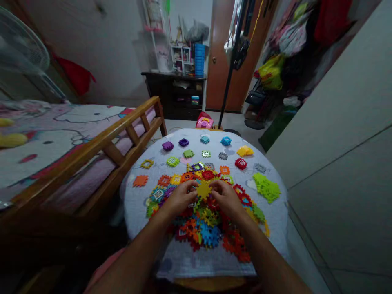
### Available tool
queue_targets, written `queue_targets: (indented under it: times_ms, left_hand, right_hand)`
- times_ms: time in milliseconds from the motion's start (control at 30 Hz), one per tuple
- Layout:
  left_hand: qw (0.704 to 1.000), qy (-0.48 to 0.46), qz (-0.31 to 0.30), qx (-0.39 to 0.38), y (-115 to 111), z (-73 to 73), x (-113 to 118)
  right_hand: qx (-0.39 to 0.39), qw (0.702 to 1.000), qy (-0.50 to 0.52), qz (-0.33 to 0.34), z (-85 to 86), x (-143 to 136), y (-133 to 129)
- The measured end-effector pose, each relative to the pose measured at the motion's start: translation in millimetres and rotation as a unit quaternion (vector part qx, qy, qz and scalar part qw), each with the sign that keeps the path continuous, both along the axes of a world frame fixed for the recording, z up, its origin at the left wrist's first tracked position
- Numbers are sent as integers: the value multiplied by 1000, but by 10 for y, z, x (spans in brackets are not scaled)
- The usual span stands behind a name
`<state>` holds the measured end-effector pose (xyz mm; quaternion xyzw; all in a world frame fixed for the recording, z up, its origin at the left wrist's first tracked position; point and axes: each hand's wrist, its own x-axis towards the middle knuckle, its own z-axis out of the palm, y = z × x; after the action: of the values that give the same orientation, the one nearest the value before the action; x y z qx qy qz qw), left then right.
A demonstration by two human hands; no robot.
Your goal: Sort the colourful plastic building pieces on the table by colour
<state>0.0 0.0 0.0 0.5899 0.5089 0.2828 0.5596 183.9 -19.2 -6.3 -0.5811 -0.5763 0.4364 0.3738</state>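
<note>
A yellow toothed plastic building piece [203, 190] is held between my two hands, above a heap of mixed pieces. My left hand [183, 197] grips its left edge with bent fingers. On the opposite edge, my right hand [225, 196] pinches it the same way. Beneath and around them lies the heap, with blue pieces [210, 234] near me and orange-red pieces [235, 244] to the right. Several small groups sorted by colour sit beyond, among them a purple stack [168, 146], a blue stack [226, 141] and a lime-green pile [266, 187].
The round table [180, 261] has a pale cloth over it. Left of it stands a bed with a wooden rail [122, 130]. A dark pole [228, 81] rises behind the table, and a white cabinet [343, 122] flanks the right side. A pink toy case [204, 122] rests behind.
</note>
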Motion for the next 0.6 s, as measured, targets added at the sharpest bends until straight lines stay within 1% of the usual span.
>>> queue_targets:
  times_ms: [100, 200, 333, 433, 500, 600]
  left_hand:
    - [1000, -9, -11, -9, -18, -4, 8]
    - [1000, 23, 1, 14, 11, -45, -44]
    - [990, 114, 30, 73, 93, -111, -185]
    - [975, 195, 30, 103, 132, -115, -272]
    - [961, 247, 28, 125, 144, -95, -303]
    - [940, 312, 24, 139, 157, -61, -327]
  right_hand:
    - [3, 1000, 8, 3, -24, -1, -8]
    - [13, 1000, 5, -7, -22, 53, 6]
    - [11, 999, -1, -49, 12, 251, 71]
    - [16, 996, -16, -81, 17, 453, 129]
    - [26, 995, -45, -83, 6, 575, 150]
    - [16, 992, -116, -51, -5, 692, 146]
